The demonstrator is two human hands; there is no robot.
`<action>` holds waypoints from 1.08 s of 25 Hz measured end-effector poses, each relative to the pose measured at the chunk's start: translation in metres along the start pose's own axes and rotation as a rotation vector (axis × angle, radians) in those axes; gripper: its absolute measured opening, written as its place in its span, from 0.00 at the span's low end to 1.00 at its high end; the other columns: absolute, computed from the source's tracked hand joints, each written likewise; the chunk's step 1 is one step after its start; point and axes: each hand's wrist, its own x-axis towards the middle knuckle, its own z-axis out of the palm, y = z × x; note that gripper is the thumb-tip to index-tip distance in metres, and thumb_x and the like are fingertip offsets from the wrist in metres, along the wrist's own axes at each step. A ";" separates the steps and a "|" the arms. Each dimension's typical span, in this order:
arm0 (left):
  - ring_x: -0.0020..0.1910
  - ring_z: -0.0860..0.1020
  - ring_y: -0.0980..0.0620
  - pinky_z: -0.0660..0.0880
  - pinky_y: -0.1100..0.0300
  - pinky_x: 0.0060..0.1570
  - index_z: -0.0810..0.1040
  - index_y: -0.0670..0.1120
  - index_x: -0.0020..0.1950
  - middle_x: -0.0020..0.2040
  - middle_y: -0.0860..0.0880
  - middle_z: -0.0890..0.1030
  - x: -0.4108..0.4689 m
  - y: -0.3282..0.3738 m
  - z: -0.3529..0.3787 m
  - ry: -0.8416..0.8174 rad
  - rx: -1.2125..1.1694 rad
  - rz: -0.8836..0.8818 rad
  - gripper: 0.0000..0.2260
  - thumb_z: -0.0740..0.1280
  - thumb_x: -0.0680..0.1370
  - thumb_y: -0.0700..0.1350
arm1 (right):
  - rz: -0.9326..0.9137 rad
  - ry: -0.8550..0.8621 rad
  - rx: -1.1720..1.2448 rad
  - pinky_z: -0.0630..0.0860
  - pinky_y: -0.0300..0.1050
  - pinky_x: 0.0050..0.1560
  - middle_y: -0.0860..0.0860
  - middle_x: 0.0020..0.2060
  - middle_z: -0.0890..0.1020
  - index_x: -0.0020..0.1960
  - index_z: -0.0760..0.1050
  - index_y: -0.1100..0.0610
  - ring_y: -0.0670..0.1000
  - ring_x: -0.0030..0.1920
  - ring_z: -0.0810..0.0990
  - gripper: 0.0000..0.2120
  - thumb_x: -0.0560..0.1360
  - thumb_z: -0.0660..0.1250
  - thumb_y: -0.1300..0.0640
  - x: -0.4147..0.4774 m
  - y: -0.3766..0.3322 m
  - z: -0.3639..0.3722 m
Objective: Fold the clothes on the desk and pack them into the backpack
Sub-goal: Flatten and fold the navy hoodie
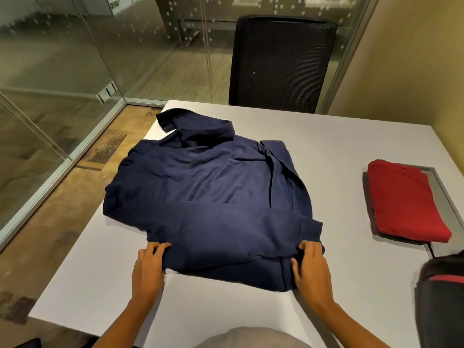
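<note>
- Navy polo shirt [206,187] is held at its near edge. The left hand [148,267] curls fingers and thumb round the lower-left corner of the fold, and the right hand [311,267] does the same at the lower-right corner. Both are clamped on cloth.
- Between the hands, a band of the hem lies turned up over the body, and its upper edge runs across the lower centre of the frame.
- Beyond that, the shirt lies spread in the middle of the white desk [326,151], with its collar [200,131] toward the upper left. One sleeve is folded in along the right side, and what looks like the other pokes out at top left.
- To fold well, I judge both hands should lift together, keep the cloth taut between them and lay the edge squarely toward the collar.
- The stray upper-left sleeve probably wants tucking in first, or the packet comes out lopsided. The wrinkles by the right sleeve want smoothing too.
- A folded red garment [406,199] sits at the right of the frame, well apart from the shirt.
- The backpack [442,297] shows at the lower-right edge.
</note>
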 end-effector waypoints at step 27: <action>0.60 0.75 0.40 0.72 0.46 0.58 0.75 0.47 0.67 0.64 0.45 0.77 -0.015 0.024 0.035 -0.088 0.136 0.340 0.28 0.67 0.70 0.28 | 0.252 0.094 -0.059 0.63 0.55 0.60 0.50 0.42 0.80 0.47 0.77 0.53 0.51 0.46 0.75 0.11 0.79 0.62 0.47 -0.033 0.005 -0.004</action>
